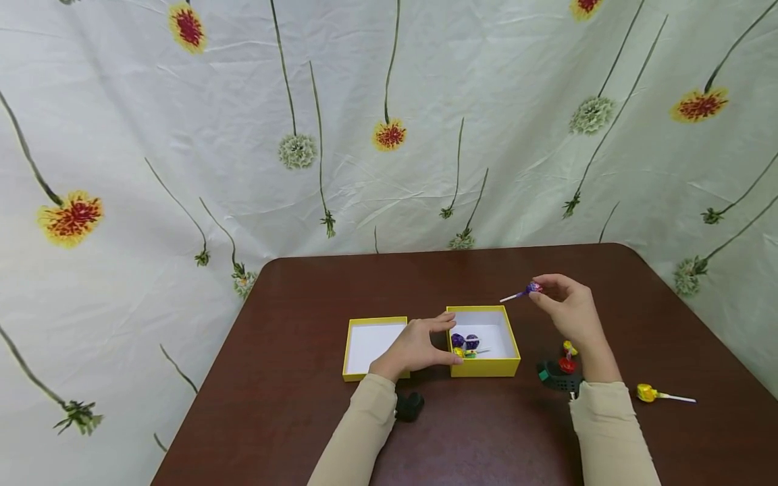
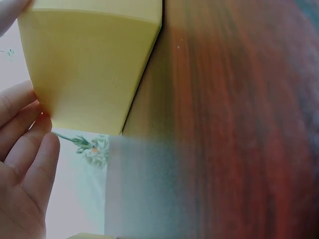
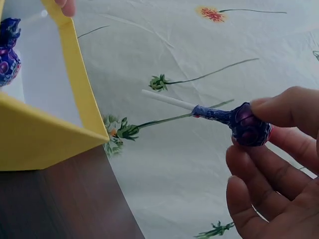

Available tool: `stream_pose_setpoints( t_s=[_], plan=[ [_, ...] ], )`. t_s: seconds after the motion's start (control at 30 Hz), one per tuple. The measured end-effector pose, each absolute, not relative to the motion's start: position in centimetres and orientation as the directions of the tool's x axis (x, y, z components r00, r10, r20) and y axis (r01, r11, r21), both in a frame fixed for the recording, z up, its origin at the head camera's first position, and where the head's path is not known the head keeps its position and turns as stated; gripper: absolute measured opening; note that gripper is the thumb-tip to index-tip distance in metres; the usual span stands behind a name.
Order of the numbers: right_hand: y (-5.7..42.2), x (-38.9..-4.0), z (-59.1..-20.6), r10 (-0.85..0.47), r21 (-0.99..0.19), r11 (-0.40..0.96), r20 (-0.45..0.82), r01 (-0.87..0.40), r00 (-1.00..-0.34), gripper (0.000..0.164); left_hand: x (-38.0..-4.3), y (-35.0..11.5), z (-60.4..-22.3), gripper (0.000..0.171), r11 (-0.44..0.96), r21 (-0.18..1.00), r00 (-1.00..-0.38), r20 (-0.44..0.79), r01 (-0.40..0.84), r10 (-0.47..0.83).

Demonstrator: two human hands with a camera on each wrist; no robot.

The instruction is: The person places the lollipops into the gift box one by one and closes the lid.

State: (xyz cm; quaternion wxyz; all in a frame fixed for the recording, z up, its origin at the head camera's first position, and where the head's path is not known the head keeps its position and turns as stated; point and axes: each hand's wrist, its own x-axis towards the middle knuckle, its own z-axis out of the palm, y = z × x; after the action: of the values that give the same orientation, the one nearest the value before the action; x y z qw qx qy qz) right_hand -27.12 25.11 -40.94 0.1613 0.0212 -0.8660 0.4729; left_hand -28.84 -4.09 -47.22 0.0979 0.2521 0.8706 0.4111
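Sleeved forearms noted nearest; right hand (image 1: 571, 312) pinches purple lollipop (image 1: 533, 288) at 1 o'clock of yellow box (image 1: 486, 368), whose wall is gripped by left hand (image 1: 419, 345); several lollipops boxed, yellow lollipop (image 1: 647, 392) left on counter (image 1: 304, 297).

I'm seeing the purple-wrapped lollipop (image 1: 533, 288) hanging in the air just past the far right corner of the open yellow box (image 1: 484, 368), its white stick pointing left. The box is sitting upright, holding purple and yellow lollipops (image 1: 464, 344).
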Motion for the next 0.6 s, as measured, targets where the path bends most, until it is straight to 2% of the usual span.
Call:
stream_pose_setpoints(
  t_s=[0.37,0.6],
  plan=[
    [23.4,-27.5,-41.4,-0.029,-0.844,0.5,0.21,-0.196,-0.977,0.034,-28.9,-4.0,-47.2,0.077,0.539,0.766,-0.855,0.028,0.351,0.517],
    [22.1,-27.8,-42.0,-0.095,-0.839,0.498,0.199,-0.22,-0.975,0.028,-28.8,-4.0,-47.0,0.078,0.541,0.763,-0.854,0.03,0.355,0.519]
  ],
)
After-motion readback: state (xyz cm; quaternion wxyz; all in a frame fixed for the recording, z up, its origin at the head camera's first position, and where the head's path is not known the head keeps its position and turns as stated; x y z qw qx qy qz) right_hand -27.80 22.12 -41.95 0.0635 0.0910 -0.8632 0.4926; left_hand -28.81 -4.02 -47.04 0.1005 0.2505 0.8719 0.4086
